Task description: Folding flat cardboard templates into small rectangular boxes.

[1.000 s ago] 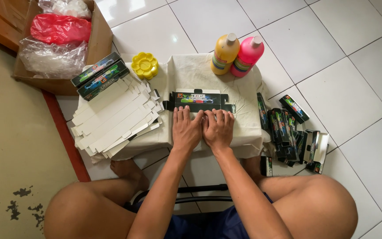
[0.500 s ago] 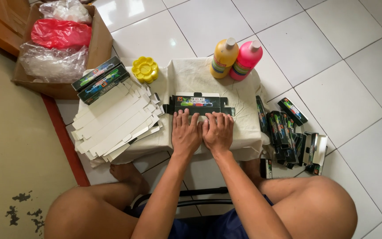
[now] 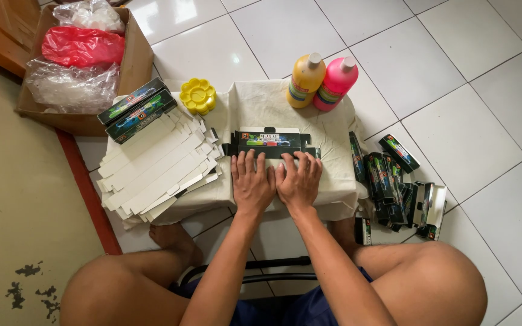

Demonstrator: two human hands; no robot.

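A flattened carton (image 3: pixel 269 142) lay on the cloth-covered table (image 3: pixel 333 124), both hands just before it. Left: a stack of carton blanks (image 3: pixel 158 166); behind: two paint bottles (image 3: pixel 319 83); right, on the floor: folded cartons (image 3: pixel 394 178).

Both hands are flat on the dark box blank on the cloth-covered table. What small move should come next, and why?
Probably fold the near panel up along its crease. The left hand and right hand press side by side on the near half of the flat carton blank, which lies unfolded on the cloth-covered table, flaps out.
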